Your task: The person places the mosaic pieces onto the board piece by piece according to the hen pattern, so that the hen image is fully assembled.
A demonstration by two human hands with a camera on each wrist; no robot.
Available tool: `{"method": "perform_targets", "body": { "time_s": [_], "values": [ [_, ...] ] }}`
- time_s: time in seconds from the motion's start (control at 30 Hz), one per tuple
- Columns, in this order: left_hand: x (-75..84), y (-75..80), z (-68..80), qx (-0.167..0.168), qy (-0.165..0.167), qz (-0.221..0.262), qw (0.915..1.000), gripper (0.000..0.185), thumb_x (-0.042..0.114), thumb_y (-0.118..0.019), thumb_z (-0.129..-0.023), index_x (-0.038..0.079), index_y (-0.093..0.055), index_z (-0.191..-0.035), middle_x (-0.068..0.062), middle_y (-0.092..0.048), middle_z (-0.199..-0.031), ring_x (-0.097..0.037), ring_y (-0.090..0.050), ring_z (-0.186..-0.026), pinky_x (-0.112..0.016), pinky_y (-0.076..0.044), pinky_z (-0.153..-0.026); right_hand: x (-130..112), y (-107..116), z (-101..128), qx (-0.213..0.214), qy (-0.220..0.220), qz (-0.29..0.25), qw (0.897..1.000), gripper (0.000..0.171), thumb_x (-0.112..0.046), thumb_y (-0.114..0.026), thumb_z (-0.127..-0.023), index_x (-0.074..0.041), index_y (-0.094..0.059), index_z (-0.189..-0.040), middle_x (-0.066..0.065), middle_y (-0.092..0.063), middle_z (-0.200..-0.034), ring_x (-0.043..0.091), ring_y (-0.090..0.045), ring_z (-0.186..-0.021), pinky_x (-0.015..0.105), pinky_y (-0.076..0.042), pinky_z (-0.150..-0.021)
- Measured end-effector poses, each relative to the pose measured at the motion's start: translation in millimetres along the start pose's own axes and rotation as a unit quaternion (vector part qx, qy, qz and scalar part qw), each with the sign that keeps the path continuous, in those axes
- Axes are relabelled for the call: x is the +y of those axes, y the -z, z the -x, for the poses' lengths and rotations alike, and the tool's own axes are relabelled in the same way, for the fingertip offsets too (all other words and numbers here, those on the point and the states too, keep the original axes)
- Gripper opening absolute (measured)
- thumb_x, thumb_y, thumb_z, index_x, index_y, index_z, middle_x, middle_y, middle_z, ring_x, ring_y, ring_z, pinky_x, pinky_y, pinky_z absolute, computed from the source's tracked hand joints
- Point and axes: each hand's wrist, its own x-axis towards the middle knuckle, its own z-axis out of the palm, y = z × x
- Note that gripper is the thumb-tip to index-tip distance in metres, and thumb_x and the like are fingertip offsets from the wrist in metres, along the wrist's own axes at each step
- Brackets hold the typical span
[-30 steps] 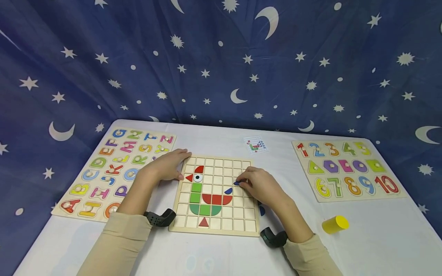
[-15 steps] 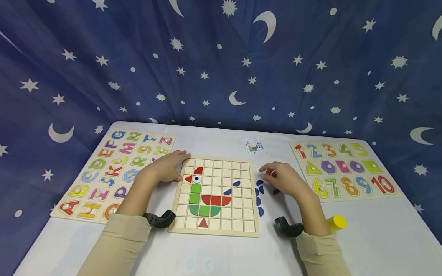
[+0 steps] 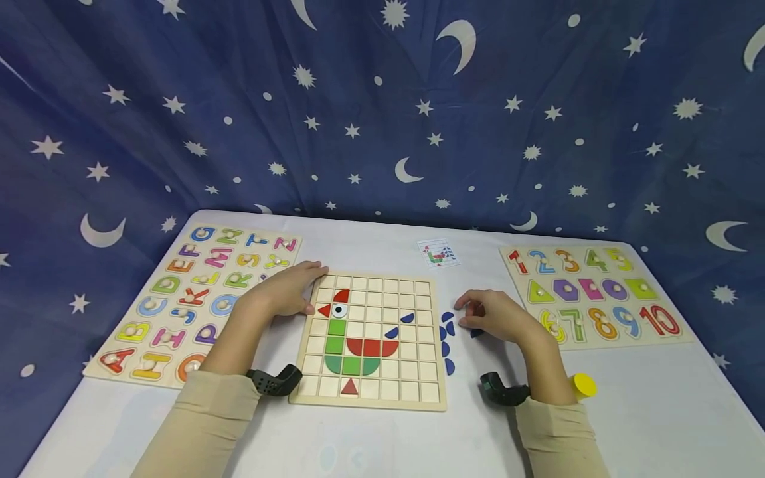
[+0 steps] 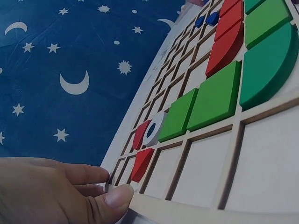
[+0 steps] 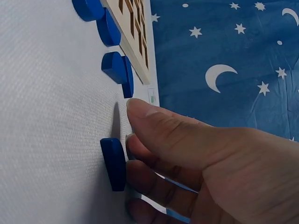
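Blue piece (image 5: 113, 163) touched by right hand (image 3: 499, 317) fingers only in wrist view, left hand (image 3: 285, 289) flat, steadying grid board (image 3: 370, 335).

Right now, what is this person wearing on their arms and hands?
Both arms wear long beige sleeves that end at the wrists. A black camera mount sits at the left wrist and another at the right. The left hand and right hand are bare: no gloves, no rings visible.

Bare desk (image 3: 370, 438) lies open in front of the grid board (image 3: 431, 345); blue pieces (image 3: 447, 332) and the number puzzle (image 3: 597, 302) crowd its right side.
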Motion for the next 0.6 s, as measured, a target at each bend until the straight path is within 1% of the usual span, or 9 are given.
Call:
{"method": "perform_targets", "body": {
  "time_s": [0.2,0.4,0.6],
  "values": [
    [0.2,0.4,0.2,-0.001,0.004,-0.002,1.0000,0.079,0.015,-0.074,-0.080,0.009,-0.034,-0.148,-0.016,-0.026,-0.156,-0.037,-0.026,-0.142,-0.053,-0.026,-0.115,-1.1,-1.4,-2.2,0.005,0.004,-0.003,1.000,0.025,-0.019,-0.073,-0.083,-0.017,-0.066,-0.107,0.000,-0.055,-0.081,0.016,-0.051,-0.075,0.028,-0.041,-0.065],
    [0.7,0.8,0.2,-0.003,0.005,0.002,1.0000,0.079,0.015,-0.074,-0.080,0.009,-0.034,-0.148,-0.017,-0.026,-0.156,-0.037,-0.026,-0.142,-0.054,-0.026,-0.115,-6.5,-8.0,-6.7,0.015,0.038,-0.010,0.999,0.022,-0.018,-0.071,-0.085,-0.017,-0.068,-0.107,-0.001,-0.057,-0.082,0.015,-0.051,-0.076,0.028,-0.044,-0.066],
    [1.5,1.1,0.9,-0.008,0.004,0.002,1.0000,0.078,0.014,-0.073,-0.081,0.008,-0.033,-0.148,-0.017,-0.024,-0.156,-0.038,-0.023,-0.143,-0.054,-0.025,-0.115,-11.4,-13.7,-9.4,0.019,0.058,-0.009,0.998,0.012,-0.017,-0.070,-0.086,-0.017,-0.070,-0.098,-0.003,-0.060,-0.082,0.014,-0.053,-0.076,0.027,-0.046,-0.069]
  ]
}}
